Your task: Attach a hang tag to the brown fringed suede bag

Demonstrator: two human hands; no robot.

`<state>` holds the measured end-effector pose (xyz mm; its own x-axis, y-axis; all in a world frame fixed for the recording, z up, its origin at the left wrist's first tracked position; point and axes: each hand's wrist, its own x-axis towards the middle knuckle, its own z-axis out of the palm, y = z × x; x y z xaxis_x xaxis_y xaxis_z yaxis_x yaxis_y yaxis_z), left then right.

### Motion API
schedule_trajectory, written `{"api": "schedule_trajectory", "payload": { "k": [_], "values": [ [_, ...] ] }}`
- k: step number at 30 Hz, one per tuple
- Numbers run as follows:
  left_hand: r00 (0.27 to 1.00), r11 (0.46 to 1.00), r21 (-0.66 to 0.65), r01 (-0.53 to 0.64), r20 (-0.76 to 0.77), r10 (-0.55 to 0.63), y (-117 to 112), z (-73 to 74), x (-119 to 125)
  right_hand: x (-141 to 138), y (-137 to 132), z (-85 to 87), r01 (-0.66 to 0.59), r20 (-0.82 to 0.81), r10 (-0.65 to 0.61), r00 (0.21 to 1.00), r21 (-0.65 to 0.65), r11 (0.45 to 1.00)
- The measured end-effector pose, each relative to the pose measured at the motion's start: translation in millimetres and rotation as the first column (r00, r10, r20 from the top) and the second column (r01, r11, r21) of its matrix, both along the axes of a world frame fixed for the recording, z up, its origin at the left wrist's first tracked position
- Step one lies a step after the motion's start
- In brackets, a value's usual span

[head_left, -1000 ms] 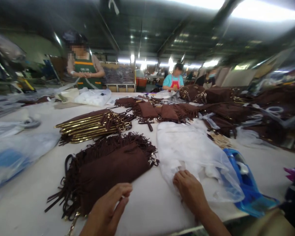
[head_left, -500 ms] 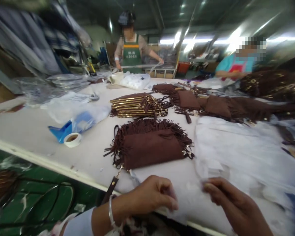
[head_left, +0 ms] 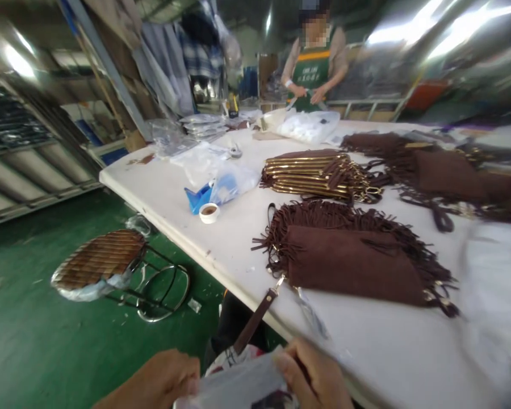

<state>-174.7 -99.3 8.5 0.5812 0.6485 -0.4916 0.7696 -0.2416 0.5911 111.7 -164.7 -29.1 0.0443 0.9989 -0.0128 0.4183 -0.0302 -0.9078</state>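
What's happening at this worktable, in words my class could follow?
A person holds a piece of pale plastic between the left hand and right hand, in front of the table's near edge. On the table, a brown fringed bag lies flat, its strap hanging over that edge. Behind it sits a stack of brown pouches with gold edging. Across the table stands a co-worker in a green apron, hands held in front.
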Motion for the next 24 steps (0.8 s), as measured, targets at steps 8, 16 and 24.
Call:
{"api": "schedule_trajectory", "payload": {
  "k": [8,16,24],
  "values": [
    [0.643,0.726,-0.676,-0.126,0.502,0.578,2.6,-46.8,26.6,-65.8,9.4,-26.7,-0.100,-0.037,0.096,0.995,-0.141,0.985],
    [0.543,0.668,-0.680,-0.303,0.453,0.707,5.6,-91.6,31.0,-55.1,9.0,-54.5,0.176,-0.233,-0.270,0.934,-0.358,0.917],
    [0.557,0.660,-0.640,-0.394,0.405,0.725,1.1,-109.8,-0.5,-72.5,41.9,-78.1,0.196,-0.275,-0.296,0.915,-0.340,0.920]
  ]
}}
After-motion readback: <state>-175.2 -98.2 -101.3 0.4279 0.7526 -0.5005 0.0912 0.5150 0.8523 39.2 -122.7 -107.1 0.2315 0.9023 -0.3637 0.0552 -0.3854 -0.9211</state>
